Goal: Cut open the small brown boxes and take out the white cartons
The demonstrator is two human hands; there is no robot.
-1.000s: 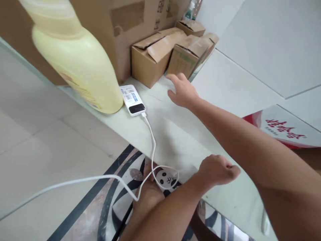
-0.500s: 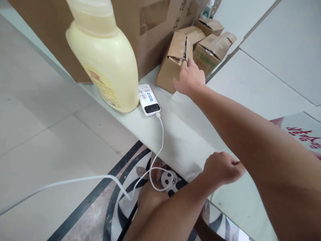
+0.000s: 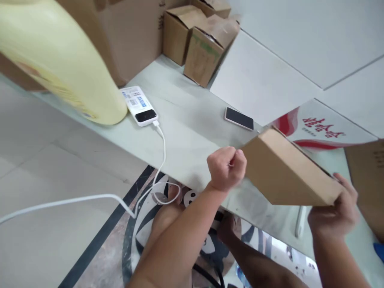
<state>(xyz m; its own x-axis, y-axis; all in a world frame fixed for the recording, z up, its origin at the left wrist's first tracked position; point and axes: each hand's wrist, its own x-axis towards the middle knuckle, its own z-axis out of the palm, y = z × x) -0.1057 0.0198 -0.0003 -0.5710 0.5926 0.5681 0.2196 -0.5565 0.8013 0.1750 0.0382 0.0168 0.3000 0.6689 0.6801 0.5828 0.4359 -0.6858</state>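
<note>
Over worktop (image 3: 186, 120), 4 o'clock: cardboard box (image 3: 285, 172), tilted.
Right hand (image 3: 333, 216): fingers grip its 3 o'clock end.
Left hand (image 3: 226, 168): fist clenched at its 9 o'clock corner.
Care: probably steadier supported underneath.

Head-worn camera looks down, close over the left hand (image 3: 226, 168) and right hand (image 3: 333, 216).

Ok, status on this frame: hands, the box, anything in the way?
Right hand gripping one end of the cardboard box, held tilted over the table. Left hand fisted at its opposite corner. Phone lies on the table just beyond, apart.
</note>
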